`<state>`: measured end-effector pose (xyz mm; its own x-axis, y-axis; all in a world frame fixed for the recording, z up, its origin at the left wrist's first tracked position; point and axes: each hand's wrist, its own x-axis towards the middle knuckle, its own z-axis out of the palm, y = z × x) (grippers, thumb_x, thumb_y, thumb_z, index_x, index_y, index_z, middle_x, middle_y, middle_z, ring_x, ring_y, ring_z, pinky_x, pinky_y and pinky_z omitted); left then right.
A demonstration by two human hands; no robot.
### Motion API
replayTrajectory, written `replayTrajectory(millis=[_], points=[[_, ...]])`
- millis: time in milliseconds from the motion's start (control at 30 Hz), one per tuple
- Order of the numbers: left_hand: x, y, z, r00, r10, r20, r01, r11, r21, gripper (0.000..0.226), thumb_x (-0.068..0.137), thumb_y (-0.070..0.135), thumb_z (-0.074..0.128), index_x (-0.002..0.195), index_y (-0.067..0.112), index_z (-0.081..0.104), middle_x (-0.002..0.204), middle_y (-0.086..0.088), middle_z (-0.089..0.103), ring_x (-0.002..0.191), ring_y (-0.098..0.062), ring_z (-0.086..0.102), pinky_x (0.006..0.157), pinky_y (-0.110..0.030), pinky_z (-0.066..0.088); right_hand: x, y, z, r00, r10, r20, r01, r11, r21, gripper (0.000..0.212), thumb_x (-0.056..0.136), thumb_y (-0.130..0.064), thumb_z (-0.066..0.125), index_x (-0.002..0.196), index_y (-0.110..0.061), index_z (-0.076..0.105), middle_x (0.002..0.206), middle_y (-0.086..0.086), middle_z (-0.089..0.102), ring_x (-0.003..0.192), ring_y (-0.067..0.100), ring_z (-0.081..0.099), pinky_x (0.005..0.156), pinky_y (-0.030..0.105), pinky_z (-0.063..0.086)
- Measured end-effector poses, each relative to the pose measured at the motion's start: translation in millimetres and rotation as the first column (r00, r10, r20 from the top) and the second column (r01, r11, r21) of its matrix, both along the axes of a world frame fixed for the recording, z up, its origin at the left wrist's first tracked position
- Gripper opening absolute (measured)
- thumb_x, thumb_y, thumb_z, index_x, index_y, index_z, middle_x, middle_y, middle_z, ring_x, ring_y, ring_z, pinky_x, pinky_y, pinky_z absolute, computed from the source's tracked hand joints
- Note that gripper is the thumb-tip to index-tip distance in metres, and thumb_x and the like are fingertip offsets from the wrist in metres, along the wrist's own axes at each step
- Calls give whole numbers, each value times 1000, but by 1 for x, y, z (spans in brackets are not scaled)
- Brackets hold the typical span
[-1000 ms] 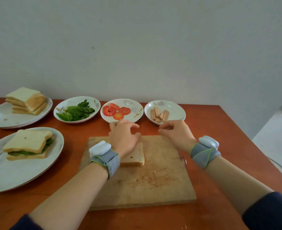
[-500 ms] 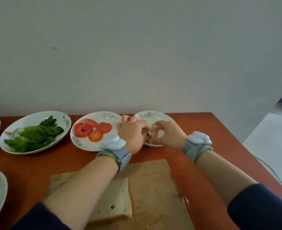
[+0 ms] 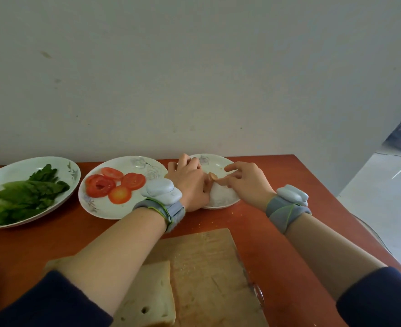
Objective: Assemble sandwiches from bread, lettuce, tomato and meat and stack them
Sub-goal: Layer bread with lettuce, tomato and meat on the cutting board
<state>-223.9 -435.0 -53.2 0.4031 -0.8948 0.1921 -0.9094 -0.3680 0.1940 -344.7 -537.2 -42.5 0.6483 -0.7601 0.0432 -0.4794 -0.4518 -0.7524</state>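
Note:
My left hand is curled over the left half of the small white meat plate, fingers closed around a tan meat piece whose end sticks out. My right hand hovers over the plate's right half with fingers apart, its thumb tip touching that piece. Any other meat is hidden under my left hand. One bread slice lies on the wooden cutting board, partly covered by my left forearm. Tomato slices sit on a white plate. Lettuce leaves fill another plate.
The three plates stand in a row along the wall at the back of the red-brown table. The table's right edge drops off to a pale floor. Crumbs lie between the meat plate and the board.
The view has moved closer and to the right. Both hands went from the board to the meat plate, and the left hand closed on a meat piece.

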Motion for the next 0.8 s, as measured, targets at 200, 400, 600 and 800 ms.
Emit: replayTrajectory(millis=[200,400,600,800], points=[[-4,-10,-5,995,17,97,-18,1000,8,27,91,34,44,88,23,69,110,6,50,118,-24,30,95,-42,29,-8,6,8,989,-105,103,95,991,96,31,80,-11,66,111,-8,63,70,0,66,69,8,56,57,22,41],[-5,-5,-6,989,52,137,-36,993,-113,36,97,41,41,99,21,71,113,8,54,118,-21,29,91,-38,26,-15,11,13,954,-232,189,193,960,202,25,76,-5,65,102,-6,66,76,1,66,69,14,62,65,25,51],[-23,42,18,963,136,-232,-210,918,-337,34,95,35,43,84,28,74,106,11,52,113,-16,32,91,-34,25,-30,41,24,883,-315,348,132,878,459,21,88,2,50,100,2,67,79,10,67,67,19,66,61,25,54],[-34,116,19,838,202,-508,-445,792,-419,36,87,48,50,96,23,73,115,5,62,120,-24,42,101,-39,33,-48,100,22,793,-415,447,-35,701,713,20,91,2,49,107,3,61,86,15,64,69,21,68,61,26,57]])
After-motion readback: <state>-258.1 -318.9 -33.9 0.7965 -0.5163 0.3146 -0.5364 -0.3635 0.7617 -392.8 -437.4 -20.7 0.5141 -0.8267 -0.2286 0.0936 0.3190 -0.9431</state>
